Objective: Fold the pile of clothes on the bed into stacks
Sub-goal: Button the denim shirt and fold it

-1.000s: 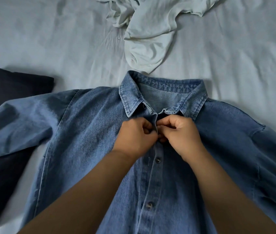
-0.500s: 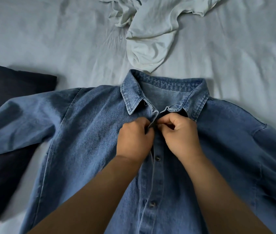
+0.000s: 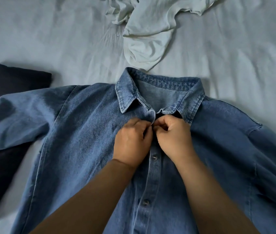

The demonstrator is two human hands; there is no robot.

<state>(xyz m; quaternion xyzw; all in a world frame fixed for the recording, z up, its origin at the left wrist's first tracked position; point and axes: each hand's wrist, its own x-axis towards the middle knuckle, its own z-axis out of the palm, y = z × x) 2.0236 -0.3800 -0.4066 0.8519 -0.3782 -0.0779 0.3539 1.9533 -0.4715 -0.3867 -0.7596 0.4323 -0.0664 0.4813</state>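
Both hands, left (image 3: 132,141) and right (image 3: 172,137), have crept up the shirt (image 3: 83,141) placket to the collar, each grip pinching denim. Buttoning looks nearly finished; folding comes next.

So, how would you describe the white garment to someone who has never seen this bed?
On the pale bed sheet, look beyond the collar of the denim shirt that lies spread flat. The white garment lies there, crumpled and unfolded. It is the only white piece; the dark garment lies at the left.

Blue denim shirt (image 3: 86,141) lies front-up, sleeves spread, on the bed (image 3: 49,39).
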